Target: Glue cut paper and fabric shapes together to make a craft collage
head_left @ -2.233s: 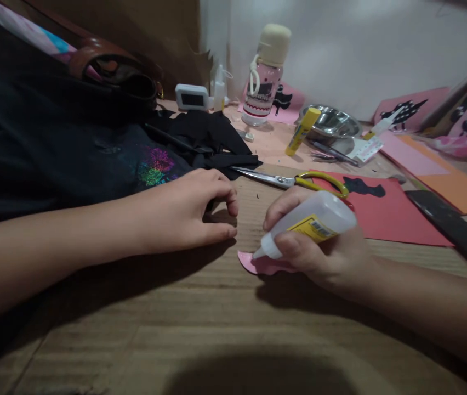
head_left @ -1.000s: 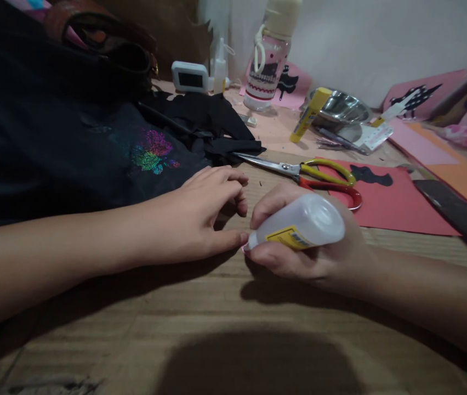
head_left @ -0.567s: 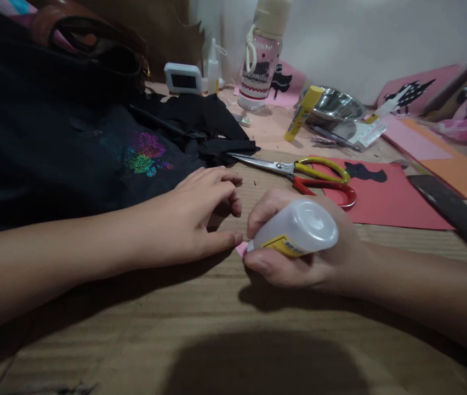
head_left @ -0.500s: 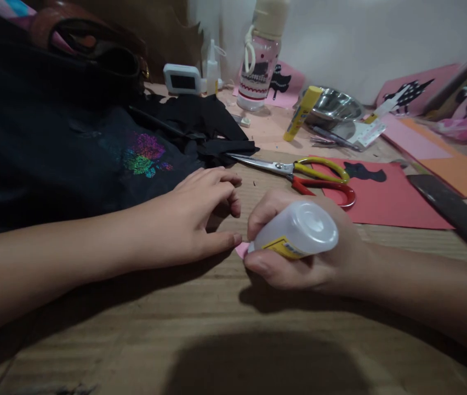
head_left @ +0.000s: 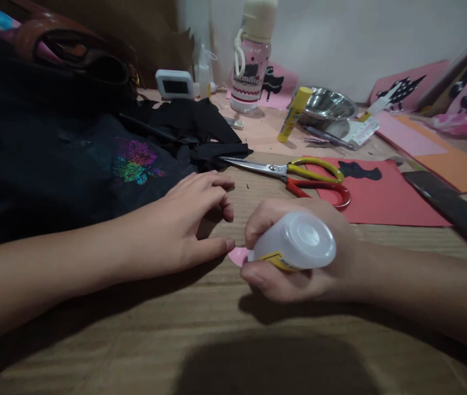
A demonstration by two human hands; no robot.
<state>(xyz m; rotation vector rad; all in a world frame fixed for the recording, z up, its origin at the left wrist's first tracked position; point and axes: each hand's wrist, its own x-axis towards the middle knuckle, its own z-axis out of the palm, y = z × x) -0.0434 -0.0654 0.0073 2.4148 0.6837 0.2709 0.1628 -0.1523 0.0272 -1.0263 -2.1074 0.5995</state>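
Note:
My right hand (head_left: 286, 249) is wrapped round a translucent white glue bottle (head_left: 299, 241) with a yellow label. The bottle is tipped with its base up toward me, and its nozzle end points down at a small pink paper piece (head_left: 238, 256). Most of that piece is hidden behind the bottle and fingers. At its left edge, the thumb tip of my left hand (head_left: 200, 219) touches or nearly touches it. The left hand rests on the cardboard (head_left: 143, 334) with its thumb apart from its bent fingers, holding nothing.
Scissors (head_left: 278, 170) with yellow and red handles lie beyond my hands, partly over red paper (head_left: 398, 197) bearing a black cutout. Black cloth (head_left: 52, 164) fills the left. Farther back stand a glue stick (head_left: 295, 115), a steel bowl (head_left: 328, 104) and a drink bottle (head_left: 252, 66).
The whole view has shifted slightly, so most things sit a little farther left. More of the pink piece shows between my left thumb and the bottle. Both hands keep nearly the same pose.

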